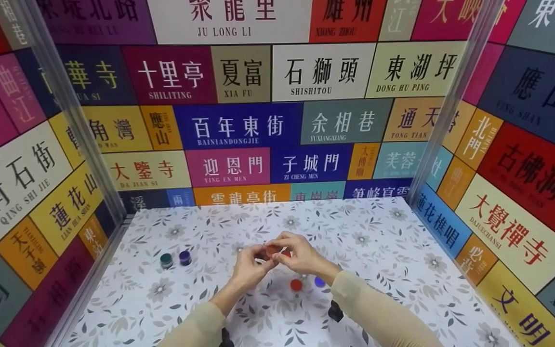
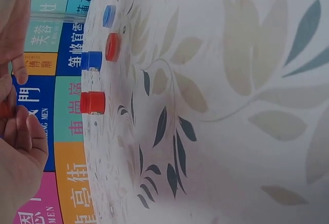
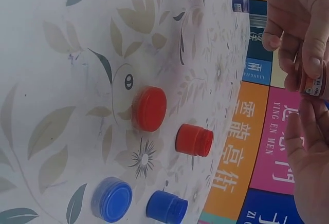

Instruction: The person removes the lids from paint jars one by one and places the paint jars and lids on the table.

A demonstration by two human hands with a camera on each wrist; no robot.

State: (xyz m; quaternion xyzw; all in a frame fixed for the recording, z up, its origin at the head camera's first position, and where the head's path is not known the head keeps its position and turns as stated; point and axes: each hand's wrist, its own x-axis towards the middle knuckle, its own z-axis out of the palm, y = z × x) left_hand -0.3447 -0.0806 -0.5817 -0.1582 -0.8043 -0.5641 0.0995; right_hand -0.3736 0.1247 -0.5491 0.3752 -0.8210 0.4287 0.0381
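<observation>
A small brownish-orange paint jar (image 1: 271, 250) is held between both hands above the middle of the table. My left hand (image 1: 251, 265) pinches it, its thumb lying against the labelled side of the jar (image 3: 313, 84) in the right wrist view. From the other side, my right hand (image 1: 299, 255) has bent fingers and thumb at the jar; whether they grip its lid or its body is hidden. Below stand an uncapped red jar (image 3: 194, 140) and an uncapped blue jar (image 3: 167, 207). A red lid (image 1: 296, 285) and a blue lid (image 1: 320, 281) lie nearer the person.
On the left part of the table stand a green jar (image 1: 166, 260) and a purple jar (image 1: 185, 258). The table (image 1: 162, 313) has a floral cover. Panels with colourful lettering (image 1: 239, 125) enclose its back and sides.
</observation>
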